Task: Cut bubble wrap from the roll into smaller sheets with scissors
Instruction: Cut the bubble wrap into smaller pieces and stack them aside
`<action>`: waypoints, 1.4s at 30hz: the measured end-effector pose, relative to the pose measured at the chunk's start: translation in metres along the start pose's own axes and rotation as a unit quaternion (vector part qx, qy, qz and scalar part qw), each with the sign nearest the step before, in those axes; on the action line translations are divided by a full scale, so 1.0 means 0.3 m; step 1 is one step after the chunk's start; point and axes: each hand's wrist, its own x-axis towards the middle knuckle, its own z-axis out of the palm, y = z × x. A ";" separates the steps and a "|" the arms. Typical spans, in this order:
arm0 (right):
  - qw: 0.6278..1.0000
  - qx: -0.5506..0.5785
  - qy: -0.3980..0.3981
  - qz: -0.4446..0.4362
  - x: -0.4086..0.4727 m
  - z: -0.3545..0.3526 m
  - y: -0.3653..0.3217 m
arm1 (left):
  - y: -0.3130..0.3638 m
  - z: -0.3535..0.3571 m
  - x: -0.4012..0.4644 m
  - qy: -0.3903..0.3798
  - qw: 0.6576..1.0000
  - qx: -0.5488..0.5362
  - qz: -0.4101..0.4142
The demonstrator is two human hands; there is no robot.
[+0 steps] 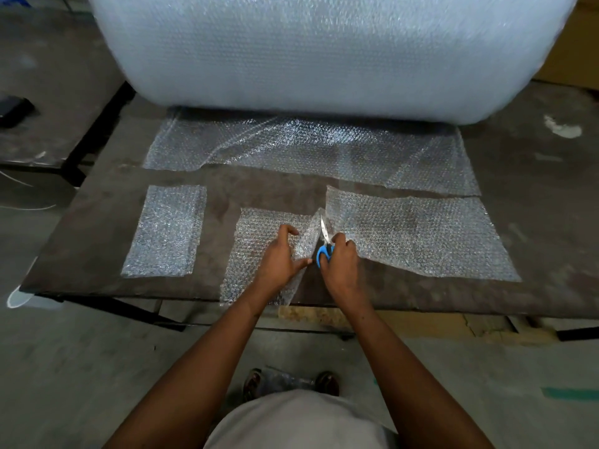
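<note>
**Cut line runs straight away from the body, between the two hands**

- Blue-handled steel scissors (325,243): gripped in the right hand (340,264), blades pointing away from the person toward the large clear bubble wrap roll (324,50) at the far edge of the dark worktop (97,222).
- Strip of clear bubble wrap under the blades (405,238): lies crosswise, long axis left to right, extending well to the right of the scissors.
- Left hand (280,257): pinches the raised flap just left of the blades, on the near-severed piece (259,238).
- Finished small rectangular sheet (168,228): flat, well apart to the left.
- Judgement: the remaining cut likely continues forward to the strip's far edge.
</note>
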 end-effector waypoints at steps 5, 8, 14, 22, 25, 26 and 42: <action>0.999 -0.040 0.008 -0.009 -0.014 -0.006 -0.007 | -0.014 -0.027 -0.003 0.018 0.998 -0.047 0.023; 0.998 -0.061 0.012 -0.020 -0.009 0.009 -0.014 | -0.044 -0.063 -0.041 0.084 0.991 -0.101 0.000; 0.997 -0.081 0.002 -0.018 -0.007 0.070 -0.040 | -0.142 -0.139 -0.080 0.155 0.981 -0.113 -0.025; 0.986 -0.096 0.026 -0.135 -0.060 0.159 -0.162 | -0.240 -0.222 -0.119 0.135 0.988 -0.080 -0.013; 0.981 -0.048 -0.036 -0.187 -0.078 0.199 -0.230 | -0.296 -0.246 -0.114 0.079 0.996 -0.042 -0.005; 0.978 -0.058 -0.047 -0.194 -0.086 0.213 -0.251 | -0.305 -0.255 -0.109 0.060 0.998 -0.029 -0.009; 0.991 0.092 -0.038 0.094 -0.055 0.274 -0.335 | -0.306 -0.314 -0.065 0.082 0.975 0.198 -0.061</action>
